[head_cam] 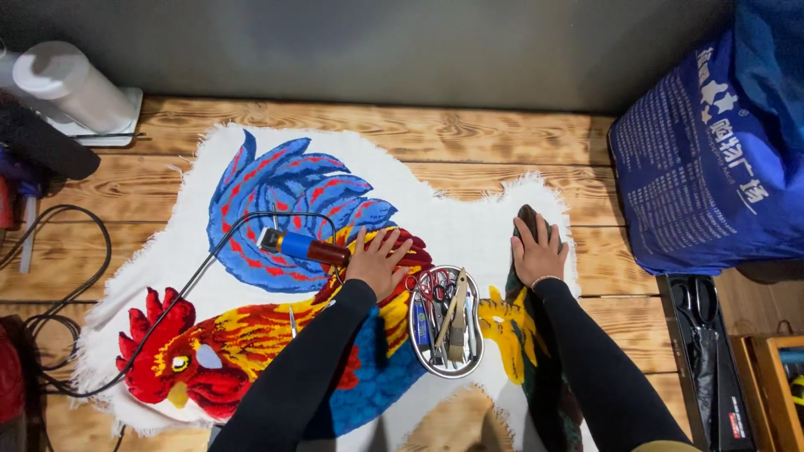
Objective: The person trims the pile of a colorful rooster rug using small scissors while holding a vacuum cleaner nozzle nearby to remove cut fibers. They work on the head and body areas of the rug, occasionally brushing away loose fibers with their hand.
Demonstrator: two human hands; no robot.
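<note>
A big tufted rooster rug covers the wooden desk, lying flat under both palms. The left hand has its fingers spread on the red and yellow pile; a blue-and-red corded trimmer lies just past the fingertips. The right hand presses the rug's dark edge, fingers close together. Between the wrists sits an oval metal tray of scissors.

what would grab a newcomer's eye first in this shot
The big tufted rooster rug in red, blue and yellow, spread across the wooden floor. The left hand lies flat at its middle beside a corded blue-handled tool; the right hand presses its right edge, a metal tool tray between them.
</note>
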